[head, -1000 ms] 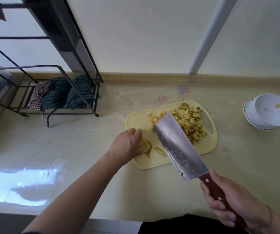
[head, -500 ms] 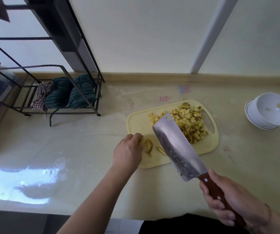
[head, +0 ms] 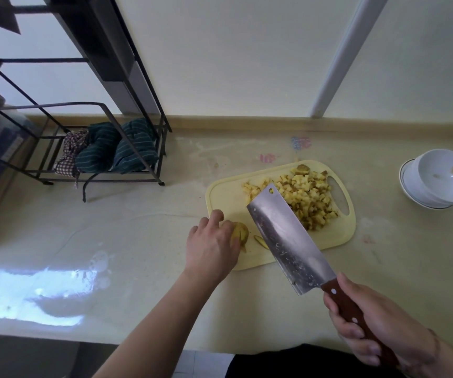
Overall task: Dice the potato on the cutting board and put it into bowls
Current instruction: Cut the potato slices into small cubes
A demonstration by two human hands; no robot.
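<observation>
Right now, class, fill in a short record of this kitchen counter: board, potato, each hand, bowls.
board: yellow cutting board on the counter
diced potato: pile of potato cubes at the board's far right end
uncut potato: potato piece at the board's near left edge
left hand: left hand holds that piece
right hand: right hand grips the cleaver, raised above the board
bowls: stacked white bowls, far right; only scraps inside

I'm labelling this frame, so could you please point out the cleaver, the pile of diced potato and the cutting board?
cleaver (head: 285, 236), head view, middle of the blade.
pile of diced potato (head: 305, 193), head view, centre of the heap.
cutting board (head: 226, 193), head view, bare far-left corner.
</observation>
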